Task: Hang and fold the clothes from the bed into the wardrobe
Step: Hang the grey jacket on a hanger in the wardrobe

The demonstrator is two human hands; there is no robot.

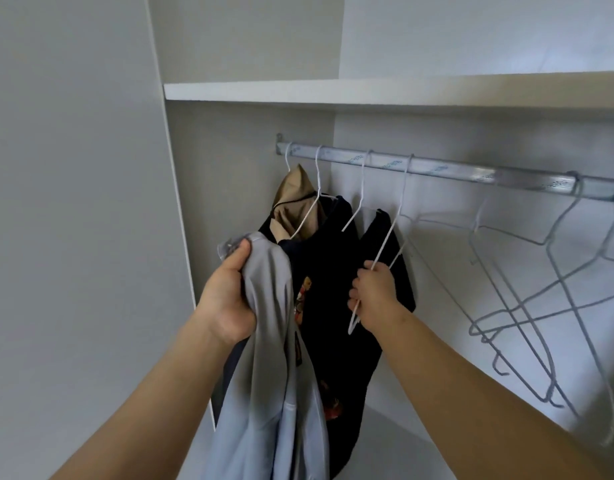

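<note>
The pale grey garment [267, 306] is bunched at centre left of the frame, clamped in the left hand [226, 296], whose fingers are curled round its upper edge. A white wire hanger [391, 230], hooked on the rail [437, 169] across the upper middle, is gripped by the right hand [374, 292]. If the hanger is pulled askew, its hook could be snagged on the rail, or the neighbouring dark garments [333, 254] dragged off.

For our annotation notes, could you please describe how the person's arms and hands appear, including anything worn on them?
The left hand and right hand are bare: no gloves, watch, bracelet or visible ring. No sleeve shows anywhere up to the frame edge.
</note>
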